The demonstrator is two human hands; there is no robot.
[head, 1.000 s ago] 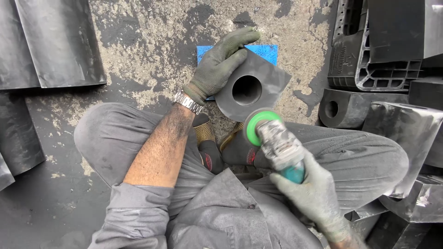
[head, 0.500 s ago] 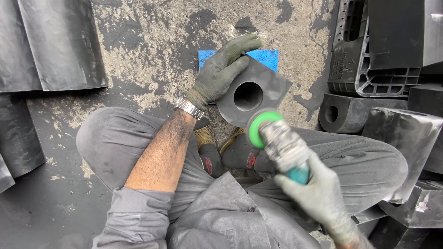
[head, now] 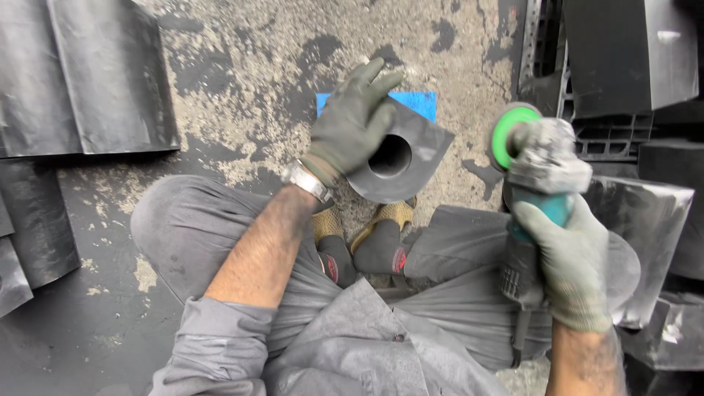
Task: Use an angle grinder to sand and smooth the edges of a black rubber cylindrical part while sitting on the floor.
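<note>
Grey-gloved left hand (head: 352, 125) grips holed black part (head: 400, 158); right hand (head: 576, 257) clutches grinder (head: 539, 191), disc end pointing away.

1. Concrete floor (head: 242, 81), pale and gritty at centre, stained black toward the edges.
2. Dark curved sheets (head: 95, 73) lie on it at left.
3. Blue flat piece (head: 419, 103) lies at centre.
4. Black moulded parts (head: 631, 59) are stacked at right.
</note>
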